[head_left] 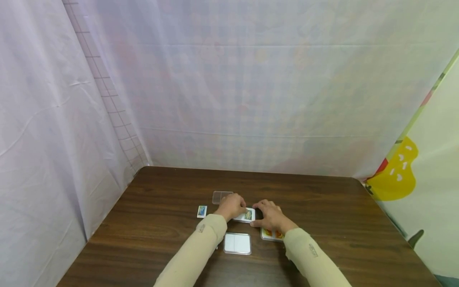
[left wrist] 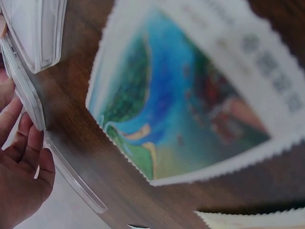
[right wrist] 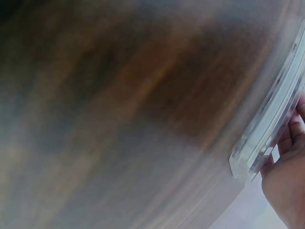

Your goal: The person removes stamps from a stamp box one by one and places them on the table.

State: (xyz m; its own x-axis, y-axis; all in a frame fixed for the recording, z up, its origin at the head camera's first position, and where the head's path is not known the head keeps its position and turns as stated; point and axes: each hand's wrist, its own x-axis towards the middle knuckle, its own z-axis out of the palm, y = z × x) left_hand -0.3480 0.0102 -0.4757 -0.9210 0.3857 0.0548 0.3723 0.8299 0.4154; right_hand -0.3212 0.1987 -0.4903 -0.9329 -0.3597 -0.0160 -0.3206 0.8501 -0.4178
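Clear plastic rims a white-lined case [head_left: 238,243] lying between my forearms, nearest me. Just beyond it, at my right wrist, a second case [head_left: 267,234] shows red and yellow pictures, partly covered by my hand. Next comes the pale case [head_left: 241,219] I hold between my hands: my left hand [head_left: 230,206] pinches its left side, thumb on top, fingers along the edge; my right hand [head_left: 271,217] clasps its right end, thumb at the near corner, forefinger at the far one. My arms slant inward, backs of the hands up. Left of my left wrist lies a blue-and-green stamp [head_left: 202,211]. Past my left knuckles a transparent lid [head_left: 217,197] rests on the brown table [head_left: 305,195]; behind hangs a whitish curtain [head_left: 251,99].
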